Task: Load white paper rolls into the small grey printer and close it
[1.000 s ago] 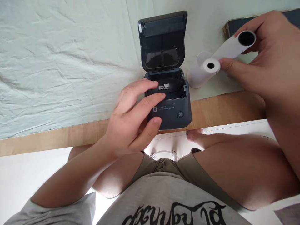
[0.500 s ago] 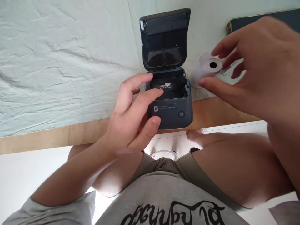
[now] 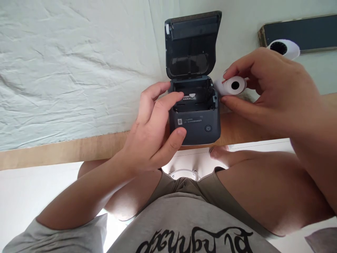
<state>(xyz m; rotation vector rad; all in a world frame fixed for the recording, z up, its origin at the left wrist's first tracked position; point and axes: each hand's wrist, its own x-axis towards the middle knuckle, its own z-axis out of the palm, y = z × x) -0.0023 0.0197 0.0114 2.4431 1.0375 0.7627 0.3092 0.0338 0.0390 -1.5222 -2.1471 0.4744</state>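
Observation:
A dark blue label printer (image 3: 195,128) stands near the table's front edge, its lid (image 3: 191,45) raised and its inner compartment exposed. My left hand (image 3: 155,123) rests at the printer's left side with fingers apart, the index fingertip over the compartment's left part, and holds nothing. Just right of the printer, my right hand (image 3: 263,88) grips a small white roll (image 3: 231,86) between thumb and fingers. The roll's dark core hole faces up toward me.
At the upper right lies a dark phone (image 3: 313,33) in a case. Another white roll (image 3: 289,48) with a dark core shows behind my right hand, overlapping the phone's edge. A wrinkled pale cloth (image 3: 65,70) covers the table behind its wooden edge (image 3: 65,149).
My right hand has moved down and closed on the small white roll. The second roll and more of the phone have come into view. The printer and my left hand appear slightly farther right.

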